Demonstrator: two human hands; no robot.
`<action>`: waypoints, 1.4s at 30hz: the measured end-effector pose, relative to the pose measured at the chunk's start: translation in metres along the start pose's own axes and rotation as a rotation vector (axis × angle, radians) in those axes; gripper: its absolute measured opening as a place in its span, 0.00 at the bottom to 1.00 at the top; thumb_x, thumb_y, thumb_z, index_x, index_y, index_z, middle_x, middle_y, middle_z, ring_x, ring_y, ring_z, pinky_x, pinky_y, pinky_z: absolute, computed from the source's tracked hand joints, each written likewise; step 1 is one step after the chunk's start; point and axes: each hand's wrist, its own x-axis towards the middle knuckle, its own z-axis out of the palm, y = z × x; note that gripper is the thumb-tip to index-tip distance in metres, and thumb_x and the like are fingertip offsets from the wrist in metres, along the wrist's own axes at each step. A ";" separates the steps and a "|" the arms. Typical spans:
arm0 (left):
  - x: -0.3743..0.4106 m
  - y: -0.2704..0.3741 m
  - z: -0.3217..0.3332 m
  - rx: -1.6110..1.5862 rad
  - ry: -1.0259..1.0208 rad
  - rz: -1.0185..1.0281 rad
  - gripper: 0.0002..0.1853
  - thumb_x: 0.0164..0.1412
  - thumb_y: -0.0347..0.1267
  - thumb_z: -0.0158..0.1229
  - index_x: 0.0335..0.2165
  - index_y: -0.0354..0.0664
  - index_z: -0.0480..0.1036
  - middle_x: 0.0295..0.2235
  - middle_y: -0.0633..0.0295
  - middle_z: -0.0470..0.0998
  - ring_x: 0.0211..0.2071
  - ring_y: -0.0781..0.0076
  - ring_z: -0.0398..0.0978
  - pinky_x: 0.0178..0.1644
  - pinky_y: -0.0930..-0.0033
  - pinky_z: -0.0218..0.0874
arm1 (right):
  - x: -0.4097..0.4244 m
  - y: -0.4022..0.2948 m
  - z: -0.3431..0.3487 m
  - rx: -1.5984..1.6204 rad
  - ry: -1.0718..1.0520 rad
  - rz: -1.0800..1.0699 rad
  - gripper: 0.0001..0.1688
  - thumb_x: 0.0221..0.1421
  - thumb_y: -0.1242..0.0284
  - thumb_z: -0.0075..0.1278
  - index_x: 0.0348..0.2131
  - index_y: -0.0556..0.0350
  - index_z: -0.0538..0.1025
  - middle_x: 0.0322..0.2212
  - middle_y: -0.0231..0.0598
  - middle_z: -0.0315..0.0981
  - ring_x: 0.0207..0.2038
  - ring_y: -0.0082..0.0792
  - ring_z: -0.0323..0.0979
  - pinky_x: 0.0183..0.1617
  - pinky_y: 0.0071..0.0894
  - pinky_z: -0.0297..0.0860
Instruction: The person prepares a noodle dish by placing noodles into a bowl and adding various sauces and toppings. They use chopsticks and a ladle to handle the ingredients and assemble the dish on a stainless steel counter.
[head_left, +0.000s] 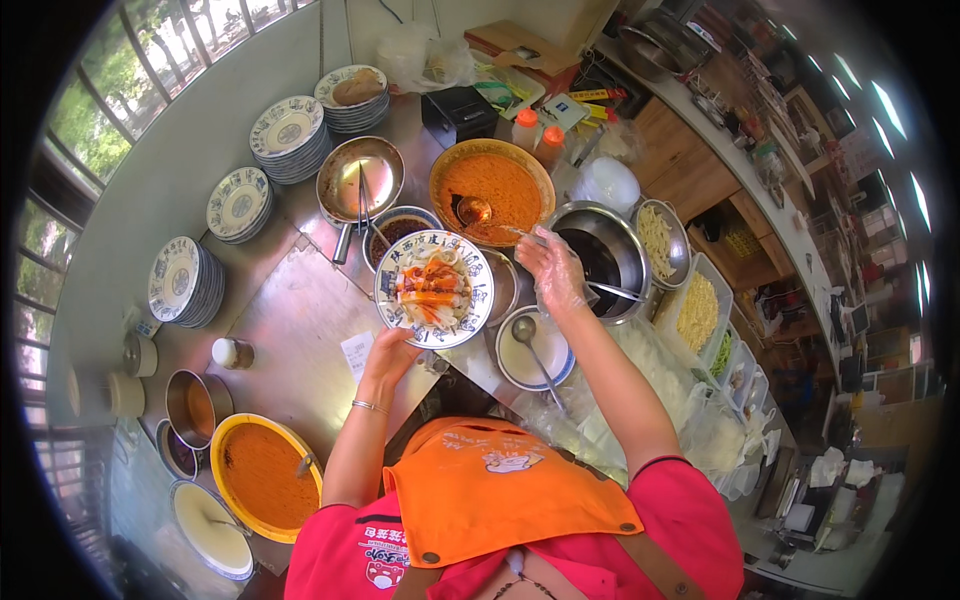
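Observation:
My left hand (388, 354) holds a white plate with blue patterns (480, 313) by its near rim. White noodles (459, 289) topped with red-orange sauce lie on it. A thin clear plastic glove covers my right hand (556, 271), whose fingers are closed around a ladle handle. That ladle's bowl (474, 211) rests in orange-red chili sauce (514, 180), inside a wide yellow bowl (442, 159) just beyond the plate. Close to my right wrist stands a steel bowl of dark liquid (592, 251) with a spoon handle sticking out. A white bowl with another ladle (523, 330) sits below my right hand.
Several plate stacks (289, 131) line the left and back. A frying pan (360, 180) with tongs sits left of the sauce; a dark sauce bowl (397, 229) adjoins it. Shredded food fills a clear container (697, 304) on the right. A yellow basin (217, 465) stands lower left.

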 end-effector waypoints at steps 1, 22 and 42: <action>-0.003 0.002 0.004 0.007 0.009 -0.004 0.33 0.48 0.20 0.49 0.56 0.30 0.56 0.54 0.48 0.66 0.55 0.53 0.66 0.57 0.50 0.62 | 0.005 0.005 -0.006 -0.013 -0.009 -0.009 0.27 0.61 0.63 0.49 0.51 0.65 0.66 0.38 0.55 0.74 0.37 0.41 0.77 0.41 0.36 0.76; -0.026 -0.108 0.100 0.197 -0.050 -0.405 0.38 0.41 0.23 0.50 0.56 0.35 0.58 0.54 0.52 0.66 0.56 0.55 0.64 0.57 0.52 0.60 | -0.182 -0.150 -0.279 -1.319 0.688 -0.974 0.05 0.49 0.79 0.52 0.30 0.54 0.73 0.22 0.39 0.71 0.24 0.40 0.70 0.30 0.35 0.66; -0.105 -0.330 0.220 0.177 0.036 -0.345 0.43 0.38 0.23 0.52 0.59 0.40 0.56 0.56 0.53 0.64 0.58 0.52 0.62 0.61 0.49 0.55 | -0.099 -0.258 -0.582 -1.708 0.668 -0.034 0.30 0.51 0.75 0.46 0.56 0.45 0.67 0.50 0.56 0.67 0.53 0.50 0.66 0.56 0.40 0.65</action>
